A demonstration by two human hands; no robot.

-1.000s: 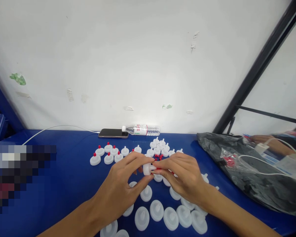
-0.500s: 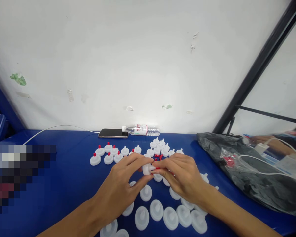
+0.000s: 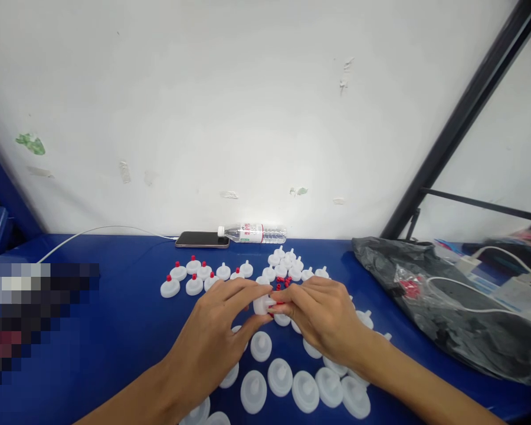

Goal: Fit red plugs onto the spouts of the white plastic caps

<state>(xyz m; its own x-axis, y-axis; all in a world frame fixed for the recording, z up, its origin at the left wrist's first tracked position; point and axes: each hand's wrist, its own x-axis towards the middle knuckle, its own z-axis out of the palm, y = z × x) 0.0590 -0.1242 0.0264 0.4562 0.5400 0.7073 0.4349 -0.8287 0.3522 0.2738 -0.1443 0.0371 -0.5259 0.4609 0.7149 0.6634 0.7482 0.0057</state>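
Observation:
My left hand [image 3: 223, 321] is closed, thumb and fingers gripping a white plastic nozzle cap [image 3: 261, 305] by its round base. The nozzle points right, toward my right hand [image 3: 321, 310]. That hand is pinched at the nozzle's tip, where a bit of red from a small tip cap shows between the fingertips; most of it is hidden. Just beyond the hands lie loose red tip caps [image 3: 287, 281]. White nozzle caps with red tips [image 3: 170, 287] stand to the left. Bare white nozzle caps [image 3: 280, 376] are spread below and around my hands, with another cluster [image 3: 287, 260] behind.
A phone [image 3: 202, 239] on a white cable and a clear bottle [image 3: 265, 234] lie along the wall. To the right are a black plastic bag [image 3: 451, 321], a small bag of red pieces [image 3: 410, 286] and a white power strip [image 3: 522, 295]. Blue covering [image 3: 128, 330] spans the table.
My hands stay together at the same nozzle cap, with the right fingertips slightly closer to its base. The whole view has shifted a little.

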